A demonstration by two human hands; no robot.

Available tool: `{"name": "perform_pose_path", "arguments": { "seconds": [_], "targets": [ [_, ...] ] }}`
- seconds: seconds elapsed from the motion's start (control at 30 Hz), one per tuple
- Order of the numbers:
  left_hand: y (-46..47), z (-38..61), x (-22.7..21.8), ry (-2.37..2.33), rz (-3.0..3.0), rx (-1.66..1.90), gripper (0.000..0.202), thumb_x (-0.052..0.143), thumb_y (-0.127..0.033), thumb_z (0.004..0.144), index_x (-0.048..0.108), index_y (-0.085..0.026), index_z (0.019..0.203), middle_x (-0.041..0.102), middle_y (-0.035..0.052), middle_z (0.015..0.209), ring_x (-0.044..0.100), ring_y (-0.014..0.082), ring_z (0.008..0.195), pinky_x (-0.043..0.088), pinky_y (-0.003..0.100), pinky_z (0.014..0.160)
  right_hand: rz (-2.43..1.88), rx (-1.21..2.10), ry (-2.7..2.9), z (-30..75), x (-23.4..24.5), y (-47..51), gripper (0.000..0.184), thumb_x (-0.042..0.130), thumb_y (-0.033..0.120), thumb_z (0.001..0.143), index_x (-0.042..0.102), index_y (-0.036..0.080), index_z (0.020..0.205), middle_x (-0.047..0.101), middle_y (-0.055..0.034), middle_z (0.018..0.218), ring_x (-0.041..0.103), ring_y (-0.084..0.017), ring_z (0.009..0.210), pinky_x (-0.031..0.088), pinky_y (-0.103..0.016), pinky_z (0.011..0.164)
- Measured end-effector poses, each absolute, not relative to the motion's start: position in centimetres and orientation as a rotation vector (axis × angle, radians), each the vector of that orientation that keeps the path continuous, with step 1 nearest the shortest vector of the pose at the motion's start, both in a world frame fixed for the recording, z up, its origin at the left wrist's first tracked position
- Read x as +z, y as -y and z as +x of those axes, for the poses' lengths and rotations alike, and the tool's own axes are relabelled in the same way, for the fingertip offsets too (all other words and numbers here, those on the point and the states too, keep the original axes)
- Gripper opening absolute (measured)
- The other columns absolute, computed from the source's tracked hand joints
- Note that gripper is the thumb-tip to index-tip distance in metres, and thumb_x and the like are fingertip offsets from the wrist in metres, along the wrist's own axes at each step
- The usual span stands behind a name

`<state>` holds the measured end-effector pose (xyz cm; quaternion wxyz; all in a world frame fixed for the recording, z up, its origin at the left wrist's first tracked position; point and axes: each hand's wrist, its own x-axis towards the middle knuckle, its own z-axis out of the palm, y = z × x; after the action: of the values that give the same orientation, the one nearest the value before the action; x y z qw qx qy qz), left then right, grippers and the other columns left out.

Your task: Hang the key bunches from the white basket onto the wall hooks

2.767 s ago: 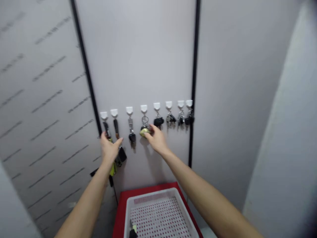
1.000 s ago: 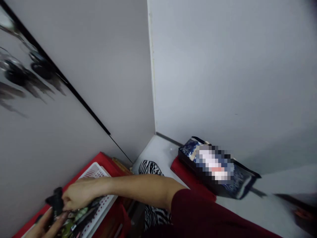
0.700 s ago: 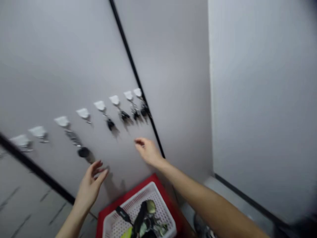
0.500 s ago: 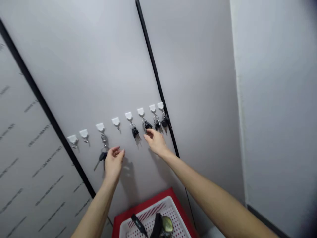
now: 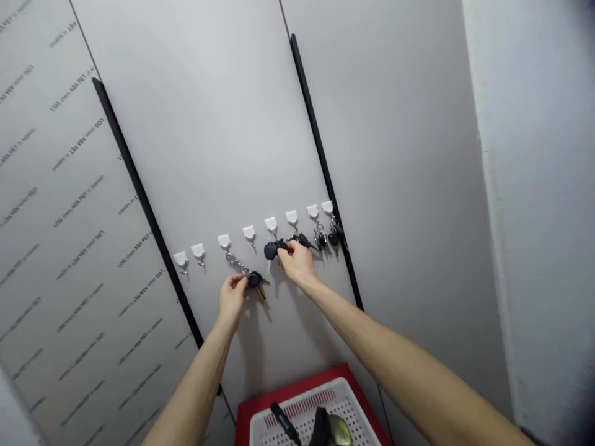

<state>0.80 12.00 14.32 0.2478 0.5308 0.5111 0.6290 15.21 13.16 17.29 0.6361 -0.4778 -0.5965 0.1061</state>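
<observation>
My left hand [image 5: 233, 300] is closed, thumb and fingertips pinching a black-headed key bunch [image 5: 254, 280]. Its chain slants down from a white hook [image 5: 224, 241], so the bunch is pulled sideways. My right hand [image 5: 299, 263] pinches another bunch of black-headed keys [image 5: 273, 249] below a hook [image 5: 271, 225] farther right. Part of that bunch is behind the fingers. Just above the right hand, black keys [image 5: 304, 240] hang from the neighbouring hook [image 5: 291, 217]. Two more bunches, a left one [image 5: 321, 238] and a right one [image 5: 334, 237], hang beyond it.
Bare white hooks [image 5: 198, 251] stick to the grey cabinet door [image 5: 199, 155] on the left. Long black handles [image 5: 320, 148] run down the door edges. Below, a white perforated basket [image 5: 346, 396] on a red surface [image 5: 297, 383] holds black items and a yellowish oval piece.
My left hand has gone from the right of its key bunch to the left and tugs it rightward. My right hand has shifted left to the neighbouring bunch. The view has turned slightly left.
</observation>
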Motion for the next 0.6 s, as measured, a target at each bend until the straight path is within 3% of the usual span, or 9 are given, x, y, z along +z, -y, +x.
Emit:
{"name": "perform_pose_path", "arguments": {
  "seconds": [0.1,0.2,0.33,0.47,0.6],
  "targets": [
    [-11.5,1.9,16.3,-1.262,1.353,1.728,0.027,0.053,-0.03,0.051,0.044,-0.014,0.072,0.051,-0.0017,0.06,0.047,0.0073,0.053,0.034,0.019,0.05,-0.978,0.279,1.292,14.8,19.0,-12.9,0.021,0.036,0.03,0.065,0.051,0.016,0.07,0.057,-0.0013,0.062,0.05,-0.01,0.057,0.036,-0.02,0.053],
    [-10.9,2.3,18.1,-1.148,1.369,1.724,0.018,0.052,-0.026,0.051,0.044,-0.013,0.061,0.047,-0.0042,0.049,0.042,0.0048,0.044,0.031,0.016,0.044,-0.878,0.317,1.334,14.8,21.3,-13.1,0.025,0.034,0.032,0.067,0.05,0.015,0.075,0.057,-0.0004,0.062,0.05,-0.008,0.054,0.036,-0.018,0.052],
    [-10.5,0.6,20.6,-1.068,1.342,1.865,0.012,0.048,-0.023,0.052,0.043,-0.013,0.054,0.038,-0.0071,0.038,0.035,0.0031,0.036,0.027,0.015,0.038,-1.062,0.19,1.459,16.4,23.8,-13.6,0.022,0.037,0.028,0.065,0.054,0.016,0.07,0.056,-0.0015,0.062,0.049,-0.009,0.057,0.035,-0.019,0.053],
    [-10.1,-1.7,23.0,-1.193,1.384,1.974,0.009,0.046,-0.02,0.052,0.044,-0.014,0.057,0.038,-0.0071,0.036,0.035,0.0034,0.034,0.025,0.014,0.035,-1.304,0.166,1.779,18.4,25.2,-13.5,0.019,0.043,0.027,0.06,0.057,0.014,0.061,0.055,-0.0035,0.056,0.047,-0.01,0.052,0.032,-0.02,0.047],
    [-9.7,-1.8,24.9,-1.382,1.602,1.915,0.015,0.046,-0.024,0.054,0.049,-0.014,0.065,0.039,-0.0067,0.038,0.035,0.0046,0.034,0.026,0.014,0.034,-1.184,-0.024,1.84,17.9,26.4,-12.4,0.022,0.041,0.026,0.062,0.058,0.014,0.066,0.056,-0.003,0.06,0.044,-0.008,0.054,0.03,-0.017,0.048]
  ]
}}
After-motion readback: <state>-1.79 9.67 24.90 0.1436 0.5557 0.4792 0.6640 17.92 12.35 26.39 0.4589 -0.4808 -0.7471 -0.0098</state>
